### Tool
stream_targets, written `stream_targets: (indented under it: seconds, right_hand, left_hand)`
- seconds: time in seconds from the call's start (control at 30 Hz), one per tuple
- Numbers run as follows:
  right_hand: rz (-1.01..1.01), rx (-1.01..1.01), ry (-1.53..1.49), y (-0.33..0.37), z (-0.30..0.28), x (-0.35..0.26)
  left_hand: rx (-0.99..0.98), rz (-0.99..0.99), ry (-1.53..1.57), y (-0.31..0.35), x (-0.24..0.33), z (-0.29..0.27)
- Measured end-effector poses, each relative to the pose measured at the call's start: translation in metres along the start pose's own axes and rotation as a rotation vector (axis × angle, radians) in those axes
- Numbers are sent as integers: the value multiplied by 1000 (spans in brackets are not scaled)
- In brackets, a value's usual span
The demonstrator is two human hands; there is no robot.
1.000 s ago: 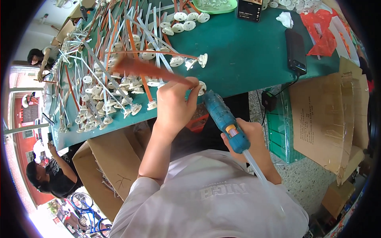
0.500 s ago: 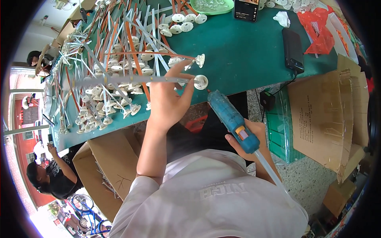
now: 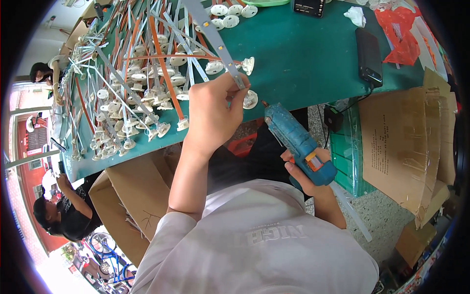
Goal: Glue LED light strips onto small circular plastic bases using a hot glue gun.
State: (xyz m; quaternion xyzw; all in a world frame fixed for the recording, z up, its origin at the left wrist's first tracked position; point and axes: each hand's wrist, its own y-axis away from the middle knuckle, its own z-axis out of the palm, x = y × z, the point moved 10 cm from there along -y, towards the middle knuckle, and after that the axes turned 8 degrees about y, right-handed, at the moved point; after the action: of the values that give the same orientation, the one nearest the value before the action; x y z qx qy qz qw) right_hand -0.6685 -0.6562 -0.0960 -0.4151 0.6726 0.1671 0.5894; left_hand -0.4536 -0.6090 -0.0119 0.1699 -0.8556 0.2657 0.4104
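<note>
My left hand pinches the lower end of a pale LED strip dotted with small yellow chips; the strip slants up and away over the table. Beside those fingertips is a round white base, and I cannot tell whether the strip is joined to it. My right hand is wrapped round a blue hot glue gun. Its nozzle points up-left, a short way from the base, and a clear glue stick sticks out of its rear. A second white base with an orange strip lies just beyond.
The green table carries a heap of strips with white bases on the left. A phone, a black power bank and a red plastic bag lie far right. Cardboard boxes flank me. Another person sits at left.
The strip in my left hand has swung from lying leftward to pointing up and away. The glue gun has drawn back slightly to the right and down, its tip farther from the base.
</note>
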Motion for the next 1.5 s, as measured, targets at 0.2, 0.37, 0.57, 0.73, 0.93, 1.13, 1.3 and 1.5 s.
stream_targets:
  seconds: [0.2,0.37,0.57,0.73,0.93,1.13,1.3,1.5]
  right_hand:
    - [63,-59,6,-1,8,4]
    - [215,-144,-4,-7,17,18]
    - [267,-135,-42,19,31,58]
    - [154,-87,94,7,30,32]
    - [12,-63,315,-16,27,-24]
    - [11,-62,345,-17,34,-27]
    - [-3,-50,372,-12,32,-29]
    - [41,-41,373,-10,26,-30]
  left_hand:
    - [32,-4,8,3,-4,-5]
    - [28,20,37,2,-5,-4]
    - [25,20,40,2,-5,-5]
    - [16,28,41,1,-5,-5]
    - [26,30,49,2,-7,-5]
    - [23,15,47,2,-7,-5]
    - [25,28,50,3,-6,-6]
    - [34,27,60,4,-8,-7]
